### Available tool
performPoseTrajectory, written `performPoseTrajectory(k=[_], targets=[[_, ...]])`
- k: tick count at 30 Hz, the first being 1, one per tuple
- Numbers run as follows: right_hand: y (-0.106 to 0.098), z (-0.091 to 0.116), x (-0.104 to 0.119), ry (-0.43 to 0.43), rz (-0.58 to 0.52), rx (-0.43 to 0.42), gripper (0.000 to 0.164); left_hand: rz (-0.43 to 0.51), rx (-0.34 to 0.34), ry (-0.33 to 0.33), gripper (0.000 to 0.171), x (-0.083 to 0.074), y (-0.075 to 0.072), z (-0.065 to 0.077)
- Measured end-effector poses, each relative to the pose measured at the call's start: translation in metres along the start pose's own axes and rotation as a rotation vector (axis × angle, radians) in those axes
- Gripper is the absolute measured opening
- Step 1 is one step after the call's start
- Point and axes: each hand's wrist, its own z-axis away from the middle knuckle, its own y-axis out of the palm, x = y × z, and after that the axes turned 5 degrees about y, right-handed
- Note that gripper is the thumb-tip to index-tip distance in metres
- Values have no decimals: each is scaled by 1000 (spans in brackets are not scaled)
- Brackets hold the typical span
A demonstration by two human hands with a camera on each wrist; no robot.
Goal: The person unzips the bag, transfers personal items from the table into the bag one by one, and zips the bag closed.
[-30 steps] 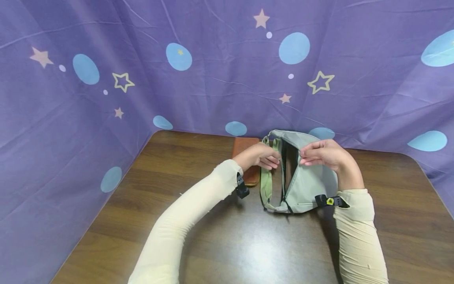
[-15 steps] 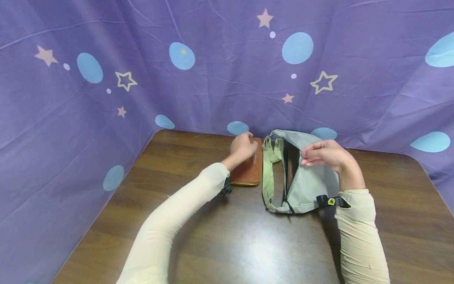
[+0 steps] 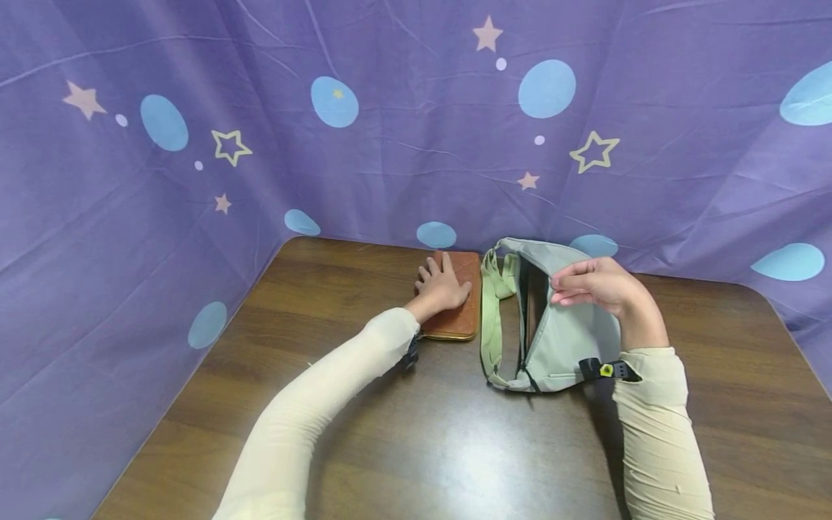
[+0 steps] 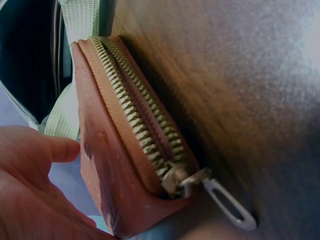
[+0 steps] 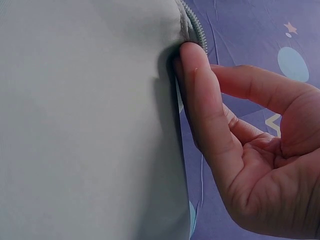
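Note:
A brown zip-around wallet [image 3: 460, 318] lies flat on the table, left of a grey-green bag [image 3: 575, 339]. Spread over the wallet's top is my left hand [image 3: 442, 287], fingers extended and thumb pointing toward the bag. The left wrist view shows the wallet's gold zipper [image 4: 132, 110] closed along its edge, its metal pull [image 4: 230, 205] hanging at the corner. My right hand [image 3: 598, 282] pinches the rim of the bag's opening between thumb and fingers, as the right wrist view [image 5: 250, 145] confirms. The bag's mouth gapes, with something brown and flat visible inside.
A pale green strap [image 3: 492, 325] loops off the bag's left side, between it and the wallet. Both things sit near the back of the wooden table [image 3: 416, 433]. A purple patterned cloth [image 3: 416, 130] hangs behind and to the left.
My left hand has moved left from the bag's opening onto the wallet, its fingers now spread there. My right hand keeps its pinch on the bag's rim.

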Motion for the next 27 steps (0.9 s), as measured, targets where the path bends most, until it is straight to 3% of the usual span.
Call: performPoseTrajectory(k=[8, 19, 27], targets=[[0, 0, 0, -1, 0, 1, 19, -3, 1, -43, 86, -1, 4, -1], [2, 2, 2, 1, 12, -9, 15, -84, -6, -147, 94, -9, 10, -10], [2, 3, 2, 0, 5, -3, 17, -134, -33, -145, 103, -6, 8, -13]])
